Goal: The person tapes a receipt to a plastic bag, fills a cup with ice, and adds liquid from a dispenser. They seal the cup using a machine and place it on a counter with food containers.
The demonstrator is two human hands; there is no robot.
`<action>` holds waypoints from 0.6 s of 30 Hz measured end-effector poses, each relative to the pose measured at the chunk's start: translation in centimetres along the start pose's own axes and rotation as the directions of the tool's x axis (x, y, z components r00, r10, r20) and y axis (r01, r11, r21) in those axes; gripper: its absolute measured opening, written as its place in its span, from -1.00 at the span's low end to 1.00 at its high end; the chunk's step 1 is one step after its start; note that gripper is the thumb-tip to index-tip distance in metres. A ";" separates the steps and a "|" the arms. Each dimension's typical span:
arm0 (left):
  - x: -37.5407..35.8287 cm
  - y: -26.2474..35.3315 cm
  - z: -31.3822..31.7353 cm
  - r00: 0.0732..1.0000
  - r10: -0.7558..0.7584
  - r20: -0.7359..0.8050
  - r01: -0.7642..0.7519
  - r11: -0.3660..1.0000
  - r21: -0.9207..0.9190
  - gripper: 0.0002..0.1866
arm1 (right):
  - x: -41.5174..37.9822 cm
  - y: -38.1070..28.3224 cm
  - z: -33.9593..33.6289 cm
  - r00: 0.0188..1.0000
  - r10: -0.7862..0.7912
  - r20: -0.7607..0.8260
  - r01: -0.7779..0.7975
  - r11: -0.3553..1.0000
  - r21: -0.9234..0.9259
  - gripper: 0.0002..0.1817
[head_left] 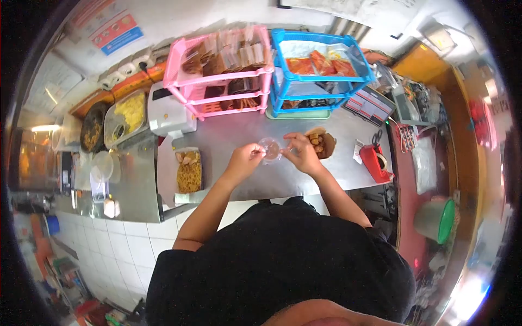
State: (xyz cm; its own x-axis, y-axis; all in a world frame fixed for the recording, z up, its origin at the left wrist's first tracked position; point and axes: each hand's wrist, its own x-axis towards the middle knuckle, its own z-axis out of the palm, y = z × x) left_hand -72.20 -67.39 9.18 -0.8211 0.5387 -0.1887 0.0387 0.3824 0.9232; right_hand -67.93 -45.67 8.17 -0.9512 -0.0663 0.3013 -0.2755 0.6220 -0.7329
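Observation:
Over the steel counter (234, 187), both hands are at a small clear round container (271, 149) with something brownish in it. My left hand (247, 160) pinches its left edge. At its right edge, my right hand (300, 154) has its fingertips closed on the rim. Just right of my right hand stands an open brown paper box (327, 145) with browned food pieces. Farther left, an open box of noodles (188, 176) with sliced topping lies on the counter.
Pink rack (217, 81) and blue rack (321, 79) with packets stand at the back. A white machine (166, 114) and a tray of yellow food (128, 117) are left. Right are a red tape dispenser (375, 164), a tablet (370, 106) and a green-rimmed bucket (435, 219).

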 end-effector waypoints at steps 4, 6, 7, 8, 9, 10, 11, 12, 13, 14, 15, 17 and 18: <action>0.2 -0.3 2.7 0.875 0.481 -0.054 -0.481 0.877 0.005 -0.88 | -4.2 1.4 0.2 0.973 0.179 0.147 -0.226 0.605 0.764 -0.93; -1.1 0.6 4.8 0.854 0.516 -0.067 -0.520 0.843 -0.137 -0.86 | -6.2 0.8 -0.9 0.977 0.178 0.113 -0.182 0.439 0.880 -0.95; -2.1 1.2 5.9 0.943 0.331 -0.041 -0.319 0.858 -0.402 -0.82 | -7.4 1.0 -1.3 0.973 0.207 0.100 -0.180 0.416 0.891 -0.90; -2.8 2.1 7.2 0.986 0.156 0.057 -0.087 0.778 -0.622 -0.78 | -8.6 0.4 -2.2 0.956 0.266 0.122 -0.230 0.426 0.875 -0.84; -3.3 2.1 8.5 0.969 0.223 0.111 -0.117 0.801 -0.587 -0.70 | -9.6 -1.0 -3.4 0.952 0.292 0.094 -0.215 0.416 0.883 -0.80; -4.0 2.6 9.9 0.951 0.250 0.182 -0.101 0.807 -0.582 -0.63 | -10.9 -2.2 -4.5 0.943 0.331 0.037 -0.183 0.421 0.888 -0.76; -4.7 3.3 12.0 0.931 0.316 0.180 -0.145 0.776 -0.614 -0.58 | -12.7 -2.5 -5.4 0.954 0.299 0.025 -0.152 0.409 0.900 -0.68; -5.3 3.1 14.0 0.921 0.336 0.195 -0.180 0.814 -0.553 -0.56 | -14.7 -2.6 -6.1 0.962 0.273 0.001 -0.116 0.405 0.907 -0.60; -5.3 2.4 15.5 0.850 0.414 0.326 -0.198 0.824 -0.531 -0.57 | -17.0 -2.4 -6.8 0.963 0.267 0.038 -0.146 0.399 0.905 -0.55; -6.1 2.8 17.3 0.820 0.428 0.380 -0.257 0.869 -0.422 -0.53 | -19.4 -2.8 -7.3 0.942 0.326 -0.084 -0.172 0.680 0.713 -0.56; -7.8 4.9 18.9 0.806 0.368 0.464 -0.197 0.906 -0.376 -0.45 | -22.1 -3.7 -8.4 0.917 0.387 -0.097 -0.312 0.846 0.432 -0.56; -9.0 4.9 24.0 0.688 0.509 0.517 -0.366 0.859 -0.359 -0.40 | -28.0 -2.9 -8.1 0.921 0.326 -0.212 -0.267 0.927 0.264 -0.68; -9.9 5.1 26.4 0.650 0.493 0.578 -0.376 0.870 -0.320 -0.35 | -30.9 -5.1 -9.6 0.866 0.424 -0.266 -0.335 0.886 0.322 -0.73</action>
State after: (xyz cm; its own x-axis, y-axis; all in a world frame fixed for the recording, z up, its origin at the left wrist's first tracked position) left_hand -48.84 -50.96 6.93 -0.1850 0.9728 0.1393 0.1599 -0.1100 0.9810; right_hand -35.81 -39.28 8.47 -0.9037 0.4132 0.1124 0.0297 0.3223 -0.9462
